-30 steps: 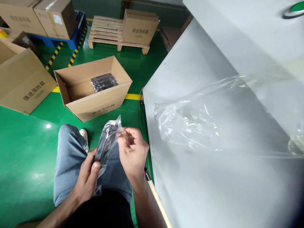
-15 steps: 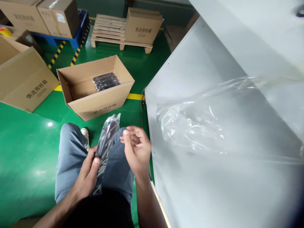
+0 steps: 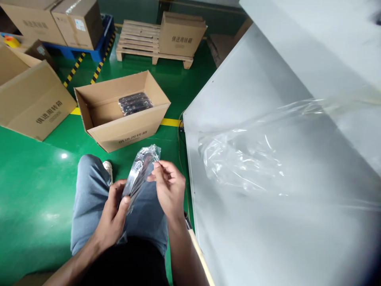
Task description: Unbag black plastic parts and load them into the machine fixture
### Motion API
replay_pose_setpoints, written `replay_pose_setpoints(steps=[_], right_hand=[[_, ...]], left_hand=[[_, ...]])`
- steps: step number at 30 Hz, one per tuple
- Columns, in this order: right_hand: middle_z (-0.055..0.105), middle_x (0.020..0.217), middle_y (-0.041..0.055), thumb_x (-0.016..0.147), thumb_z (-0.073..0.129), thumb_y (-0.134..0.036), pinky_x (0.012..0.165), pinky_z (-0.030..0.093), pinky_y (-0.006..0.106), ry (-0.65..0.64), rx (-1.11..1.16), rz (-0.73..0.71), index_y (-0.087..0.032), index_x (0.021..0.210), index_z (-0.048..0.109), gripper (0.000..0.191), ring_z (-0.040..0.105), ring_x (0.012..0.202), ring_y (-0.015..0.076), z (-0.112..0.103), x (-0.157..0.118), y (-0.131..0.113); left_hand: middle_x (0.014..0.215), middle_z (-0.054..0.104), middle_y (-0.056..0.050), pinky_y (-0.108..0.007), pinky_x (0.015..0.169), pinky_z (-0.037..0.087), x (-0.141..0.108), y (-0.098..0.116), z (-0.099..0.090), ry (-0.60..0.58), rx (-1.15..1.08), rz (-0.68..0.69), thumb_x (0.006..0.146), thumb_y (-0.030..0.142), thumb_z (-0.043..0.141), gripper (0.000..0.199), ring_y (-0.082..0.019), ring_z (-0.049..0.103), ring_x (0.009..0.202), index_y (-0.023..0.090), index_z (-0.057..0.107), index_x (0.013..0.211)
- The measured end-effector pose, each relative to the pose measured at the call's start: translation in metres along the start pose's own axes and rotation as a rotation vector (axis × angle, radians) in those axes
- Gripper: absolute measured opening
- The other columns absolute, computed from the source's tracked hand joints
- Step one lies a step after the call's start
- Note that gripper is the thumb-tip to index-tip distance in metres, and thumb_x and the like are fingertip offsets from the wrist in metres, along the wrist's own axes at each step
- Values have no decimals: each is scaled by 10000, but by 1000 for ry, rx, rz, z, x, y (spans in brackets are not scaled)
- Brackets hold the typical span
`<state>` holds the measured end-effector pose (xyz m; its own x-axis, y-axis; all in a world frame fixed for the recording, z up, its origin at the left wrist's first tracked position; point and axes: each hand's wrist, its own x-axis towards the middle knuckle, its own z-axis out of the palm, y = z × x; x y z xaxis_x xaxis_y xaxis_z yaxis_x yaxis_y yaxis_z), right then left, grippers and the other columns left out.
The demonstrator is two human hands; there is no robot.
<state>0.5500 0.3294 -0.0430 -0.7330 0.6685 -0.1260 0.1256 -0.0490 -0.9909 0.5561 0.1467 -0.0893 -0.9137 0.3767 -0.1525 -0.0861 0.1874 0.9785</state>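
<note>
The left hand [image 3: 114, 214] grips the lower part of a clear bagged dark item [image 3: 139, 171]; the right hand [image 3: 168, 186] pinches its top edge. An open carton [image 3: 125, 127] sits on the floor beyond.

Open box [image 3: 122, 115] lies ahead of hands, table [image 3: 268, 222] right.

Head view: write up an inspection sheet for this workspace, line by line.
Surface: grey table at the person's right, with loose clear plastic film on it.
Job's things: clear bag with a dark item inside, held over the lap.
Clutter: open carton on the floor holding bagged dark items.
Grippers: left hand grips the bag's lower part; right hand pinches its top edge.
Cables: a thin cable on the floor beside the table's corner.
Surroundings: green floor, yellow line, wooden pallet, further cartons.
</note>
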Motion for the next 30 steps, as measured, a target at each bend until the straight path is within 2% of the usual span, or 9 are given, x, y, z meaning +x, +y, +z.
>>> replay_pose_setpoints(steps=[4,8,11,17,20,22,26,30], right_hand=[[697,711,-25,916,764,-531,599,616,258,-26,42,9,-206,958,722,331,704,558,134,-8,4,0],[670,687,-36,889,786,-581,601,627,283,-55,91,37,-209,949,731,380,674,542,132,-13,8,1],[648,669,-43,863,806,-603,598,633,295,-55,137,61,-208,933,733,407,651,531,128,-13,10,1],[717,804,-14,915,733,-632,678,644,307,-34,188,53,-221,1078,686,445,714,632,143,-1,-3,4],[737,818,3,884,794,-537,686,617,282,-194,85,41,-223,1004,659,362,727,696,158,11,-24,10],[725,768,7,919,757,-488,660,582,260,-312,2,31,-222,895,648,289,712,690,157,18,-38,14],[707,716,9,1008,627,-468,640,553,254,-334,-93,20,-226,798,618,321,693,658,153,20,-48,20],[737,737,10,977,678,-544,684,606,274,-399,-17,123,-228,844,644,345,739,686,177,5,-35,22]], left_hand=[[1335,681,-61,-347,1101,504,1,4,-6,21,-54,-94,1052,583,542,421,-229,622,1272,279,583,1341],[1204,717,-38,-303,1008,538,4,9,-8,65,-87,-198,1005,668,583,465,-214,659,1121,272,656,1237],[1119,726,-43,-308,927,568,7,15,-7,66,-89,-186,986,694,593,489,-224,667,1067,266,668,1211],[1238,716,-66,-381,1071,528,17,23,-8,122,26,-95,1046,656,481,473,-254,638,1178,264,677,1223],[1227,701,-62,-363,1071,521,22,23,-6,127,54,-9,1067,612,469,442,-233,638,1160,251,614,1277],[1194,689,-68,-350,1030,538,24,23,-3,141,54,30,1074,599,461,440,-225,644,1119,236,582,1290],[1073,669,-59,-336,893,559,26,22,0,210,72,27,1061,645,457,499,-215,641,962,208,553,1281],[1083,678,-56,-346,916,546,30,26,-6,214,73,1,1044,687,468,523,-221,635,967,215,580,1240]])
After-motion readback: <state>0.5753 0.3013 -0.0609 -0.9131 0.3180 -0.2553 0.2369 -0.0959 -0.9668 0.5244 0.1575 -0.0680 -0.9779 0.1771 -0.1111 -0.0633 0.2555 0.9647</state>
